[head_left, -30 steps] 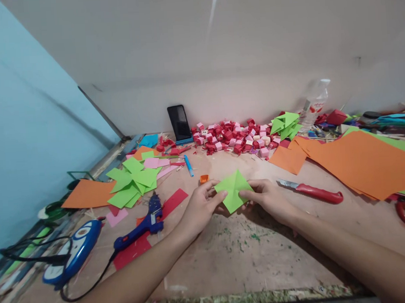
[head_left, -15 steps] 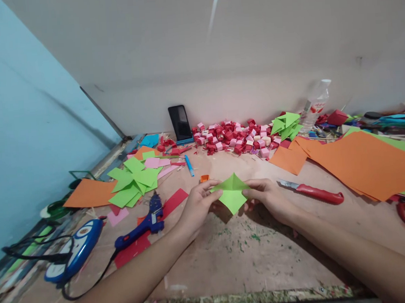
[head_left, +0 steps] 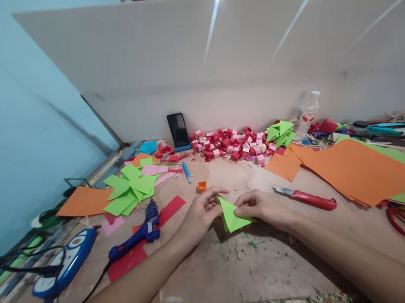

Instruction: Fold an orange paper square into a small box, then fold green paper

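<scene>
A folded green paper (head_left: pixel 232 217) is held above the table at the centre, now a roughly triangular shape. My left hand (head_left: pixel 204 210) is at its left edge, thumb against the paper and the forefinger stretched out above it. My right hand (head_left: pixel 260 206) pinches the paper's right part between thumb and fingers. Just beyond my left hand sits a small orange folded paper piece (head_left: pixel 202 186). The undersides of the fingers are hidden.
A knife with a red handle (head_left: pixel 314 199) lies to the right, near large orange sheets (head_left: pixel 364 171). On the left are a blue glue gun (head_left: pixel 135 238), its cord, and green paper squares (head_left: pixel 131 188). Red and pink folded pieces (head_left: pixel 227 143), a phone (head_left: pixel 178 130) and a bottle (head_left: pixel 306 115) are behind.
The green paper has gone from an opened, creased square to a folded, turned shape. My right hand has moved inward over it. The head view has tilted upward.
</scene>
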Demonstrator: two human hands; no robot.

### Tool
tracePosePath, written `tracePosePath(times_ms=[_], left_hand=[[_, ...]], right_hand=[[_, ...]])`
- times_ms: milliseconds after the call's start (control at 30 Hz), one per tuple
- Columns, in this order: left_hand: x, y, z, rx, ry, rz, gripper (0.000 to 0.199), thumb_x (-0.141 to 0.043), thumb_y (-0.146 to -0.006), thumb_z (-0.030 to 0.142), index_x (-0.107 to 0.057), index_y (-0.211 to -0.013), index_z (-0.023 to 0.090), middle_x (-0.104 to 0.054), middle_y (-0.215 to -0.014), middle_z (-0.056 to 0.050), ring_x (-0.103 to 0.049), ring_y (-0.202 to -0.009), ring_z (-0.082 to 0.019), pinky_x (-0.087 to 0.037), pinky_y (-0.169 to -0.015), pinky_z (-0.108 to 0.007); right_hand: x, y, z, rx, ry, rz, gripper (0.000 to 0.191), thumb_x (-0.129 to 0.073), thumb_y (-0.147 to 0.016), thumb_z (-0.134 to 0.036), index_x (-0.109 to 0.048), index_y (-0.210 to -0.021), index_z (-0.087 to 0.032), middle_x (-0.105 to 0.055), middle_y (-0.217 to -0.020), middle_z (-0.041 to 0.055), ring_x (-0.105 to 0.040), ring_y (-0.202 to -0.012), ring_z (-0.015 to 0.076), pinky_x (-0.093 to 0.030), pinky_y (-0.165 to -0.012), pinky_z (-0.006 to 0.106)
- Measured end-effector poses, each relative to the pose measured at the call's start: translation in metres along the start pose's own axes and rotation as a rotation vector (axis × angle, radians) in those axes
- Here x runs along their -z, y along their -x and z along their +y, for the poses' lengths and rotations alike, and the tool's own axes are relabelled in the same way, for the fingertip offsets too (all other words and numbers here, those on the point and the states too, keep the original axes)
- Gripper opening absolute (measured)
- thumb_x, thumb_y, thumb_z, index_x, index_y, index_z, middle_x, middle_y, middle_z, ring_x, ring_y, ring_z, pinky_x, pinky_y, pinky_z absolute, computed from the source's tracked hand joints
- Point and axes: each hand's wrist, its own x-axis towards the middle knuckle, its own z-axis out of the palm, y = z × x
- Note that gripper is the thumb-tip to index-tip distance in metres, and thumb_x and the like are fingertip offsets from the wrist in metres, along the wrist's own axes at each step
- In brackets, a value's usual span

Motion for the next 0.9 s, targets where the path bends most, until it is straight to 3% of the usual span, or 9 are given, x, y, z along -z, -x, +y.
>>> tracePosePath(times_ms=[100,200,300,433,600,900], left_hand=[[-0.001,-0.001,-0.004,0.122,0.185,-0.01,0.039,-0.068,-0.089,0.04,-0.066,-0.124,0.021,-0.066,-0.086,-0.001,-0.066,-0.073,-0.018,-0.053,-0.062,-0.026],[-0.003,-0.003,-0.01,0.145,0.177,-0.1,0.04,-0.065,-0.092,0.055,-0.064,-0.109,0.018,-0.066,-0.076,-0.001,-0.066,-0.061,-0.017,-0.052,-0.055,-0.026],[-0.004,-0.004,-0.016,0.138,0.038,-0.173,0.039,-0.074,-0.088,0.053,-0.065,-0.093,0.015,-0.067,-0.068,-0.002,-0.062,-0.053,-0.014,-0.048,-0.052,-0.023],[-0.005,-0.003,-0.019,0.119,-0.056,-0.164,0.037,-0.072,-0.09,0.048,-0.065,-0.078,0.014,-0.068,-0.067,-0.004,-0.061,-0.054,-0.013,-0.048,-0.055,-0.024],[-0.005,-0.003,-0.017,0.107,-0.105,-0.159,0.033,-0.067,-0.093,0.045,-0.068,-0.08,0.014,-0.066,-0.065,-0.002,-0.059,-0.054,-0.013,-0.046,-0.055,-0.024],[-0.003,-0.006,-0.017,0.108,-0.149,-0.107,0.034,-0.065,-0.092,0.044,-0.067,-0.074,0.016,-0.064,-0.063,-0.001,-0.058,-0.055,-0.013,-0.045,-0.056,-0.024]], right_hand=[[-0.003,-0.002,0.002,-0.007,-0.1,0.092,0.037,-0.089,-0.073,-0.049,-0.076,-0.082,-0.015,-0.072,-0.072,0.0032,-0.063,-0.064,0.0155,-0.046,-0.063,0.027],[-0.006,-0.004,0.005,0.029,-0.181,0.179,0.044,-0.09,-0.071,-0.054,-0.073,-0.082,-0.015,-0.072,-0.072,0.0044,-0.067,-0.064,0.0177,-0.051,-0.063,0.029],[-0.008,-0.004,0.006,0.053,-0.217,0.205,0.045,-0.09,-0.071,-0.055,-0.072,-0.082,-0.015,-0.073,-0.073,0.0049,-0.07,-0.066,0.0195,-0.053,-0.065,0.03],[-0.008,-0.005,0.007,0.074,-0.139,0.222,0.045,-0.091,-0.071,-0.056,-0.072,-0.076,-0.015,-0.071,-0.073,0.0034,-0.067,-0.068,0.0174,-0.052,-0.067,0.029],[-0.009,-0.006,0.01,0.076,-0.083,0.118,0.043,-0.085,-0.077,-0.057,-0.076,-0.082,-0.016,-0.076,-0.078,0.0064,-0.069,-0.072,0.0193,-0.053,-0.072,0.03],[-0.008,-0.009,0.013,0.098,-0.079,0.162,0.047,-0.084,-0.076,-0.06,-0.075,-0.075,-0.014,-0.072,-0.068,0.0044,-0.071,-0.07,0.0212,-0.056,-0.072,0.032]])
